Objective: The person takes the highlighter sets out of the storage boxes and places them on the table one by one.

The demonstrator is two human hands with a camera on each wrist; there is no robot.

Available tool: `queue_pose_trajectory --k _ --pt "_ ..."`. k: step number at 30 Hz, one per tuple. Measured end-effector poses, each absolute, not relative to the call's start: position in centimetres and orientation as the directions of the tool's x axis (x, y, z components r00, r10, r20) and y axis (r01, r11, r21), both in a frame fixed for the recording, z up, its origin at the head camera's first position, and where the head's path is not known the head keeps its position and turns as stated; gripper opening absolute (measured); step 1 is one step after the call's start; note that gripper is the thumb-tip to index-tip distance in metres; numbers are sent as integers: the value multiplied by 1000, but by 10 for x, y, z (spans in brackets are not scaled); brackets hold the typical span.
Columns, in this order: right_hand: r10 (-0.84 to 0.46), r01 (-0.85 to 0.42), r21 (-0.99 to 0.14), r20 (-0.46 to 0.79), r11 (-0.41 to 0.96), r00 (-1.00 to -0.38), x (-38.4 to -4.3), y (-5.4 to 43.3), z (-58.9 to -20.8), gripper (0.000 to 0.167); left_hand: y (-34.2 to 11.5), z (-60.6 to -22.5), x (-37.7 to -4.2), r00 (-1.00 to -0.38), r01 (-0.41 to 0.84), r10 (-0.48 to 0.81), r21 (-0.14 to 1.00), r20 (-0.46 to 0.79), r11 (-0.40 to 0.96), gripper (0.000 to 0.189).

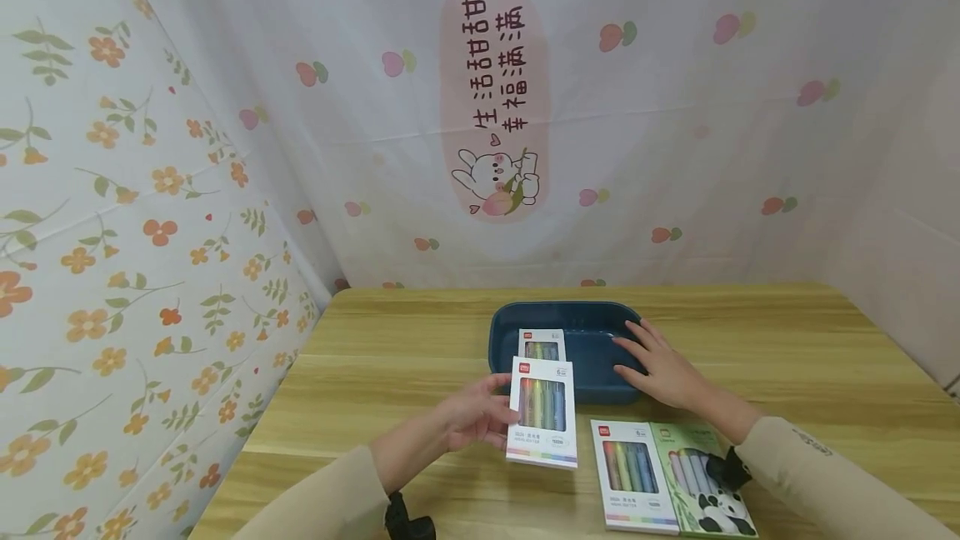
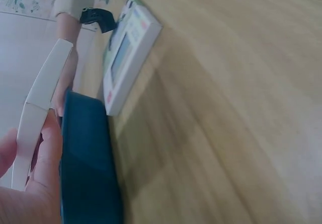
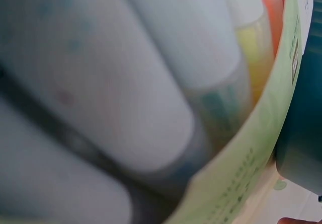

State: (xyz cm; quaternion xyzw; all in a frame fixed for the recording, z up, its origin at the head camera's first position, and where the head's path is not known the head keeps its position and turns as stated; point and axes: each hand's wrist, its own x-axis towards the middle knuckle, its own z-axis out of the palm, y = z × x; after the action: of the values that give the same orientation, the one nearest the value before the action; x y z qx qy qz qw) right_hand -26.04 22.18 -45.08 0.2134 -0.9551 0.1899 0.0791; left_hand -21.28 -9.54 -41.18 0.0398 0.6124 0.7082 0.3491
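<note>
My left hand (image 1: pixel 474 417) pinches a white box of highlighters (image 1: pixel 542 450) by its left side, thumb and fingers on either face. The box is tilted up in front of a dark blue basin (image 1: pixel 600 396). Inside the basin, at its left, another white highlighter box (image 1: pixel 542 336) is partly hidden behind the held one. My right hand (image 1: pixel 667 369) lies over the basin's right rim with its fingers spread, holding no box. In the left wrist view the held box (image 2: pixel 44 90) shows its plain white edge.
Right of the held box, a third white highlighter box (image 1: pixel 632 502) lies on the wooden table (image 1: pixel 390 348). Beside it is a green panda-printed box of pens (image 1: pixel 678 482), under my right wrist; its pens fill the right wrist view. A printed curtain (image 1: pixel 352 148) hangs behind.
</note>
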Motion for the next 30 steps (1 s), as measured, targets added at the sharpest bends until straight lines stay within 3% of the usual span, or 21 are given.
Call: queue_pose_trajectory --k 14,22,30 --pt "-386 -454 -340 252 823 -888 -261 225 -454 52 -95 -439 -188 -699 -485 592 874 -402 21 60" --pt "-390 -460 -346 256 818 -885 -260 225 -453 52 -83 -456 -176 -716 -524 551 852 -428 -20 53" --pt "-398 -463 -341 245 818 -884 -261 226 -452 51 -69 -464 -171 -770 -531 432 847 -469 -26 51"
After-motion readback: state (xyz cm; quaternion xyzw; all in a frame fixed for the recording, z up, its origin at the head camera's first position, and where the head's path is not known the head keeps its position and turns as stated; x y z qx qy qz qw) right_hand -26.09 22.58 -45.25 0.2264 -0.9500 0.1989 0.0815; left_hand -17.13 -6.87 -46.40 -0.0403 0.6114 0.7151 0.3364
